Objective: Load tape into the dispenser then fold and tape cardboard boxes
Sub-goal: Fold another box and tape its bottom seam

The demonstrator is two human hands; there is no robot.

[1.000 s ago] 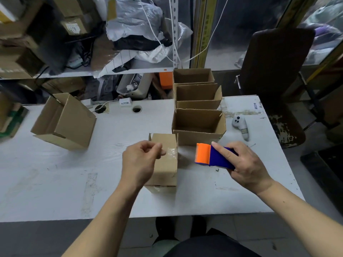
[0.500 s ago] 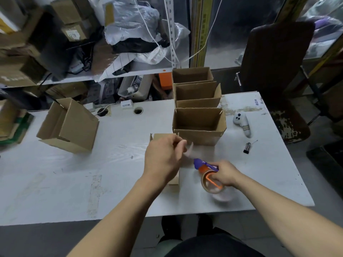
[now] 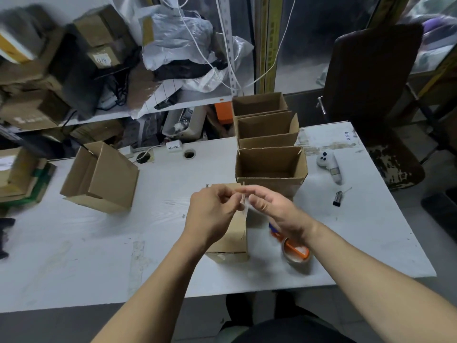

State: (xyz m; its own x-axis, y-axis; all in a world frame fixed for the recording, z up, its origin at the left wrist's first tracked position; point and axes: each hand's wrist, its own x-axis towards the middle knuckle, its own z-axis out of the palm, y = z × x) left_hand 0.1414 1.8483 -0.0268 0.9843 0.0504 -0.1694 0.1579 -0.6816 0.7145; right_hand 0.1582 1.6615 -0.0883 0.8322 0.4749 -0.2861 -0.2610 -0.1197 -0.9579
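So I've dropped the dispenser (image 3: pixel 295 251) on the worktop (image 3: pixel 74 243), lower right. Now my right hand (image 3: pixel 274 209) joins my left hand (image 3: pixel 212 214), both pinching the tape strip (image 3: pixel 244 204) over the box (image 3: pixel 233 233) — probably untangling it before sealing.

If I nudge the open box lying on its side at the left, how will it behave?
The tipped box looks empty, so probably light and apt to slide on the smooth table. Its loose open flaps would likely flex.
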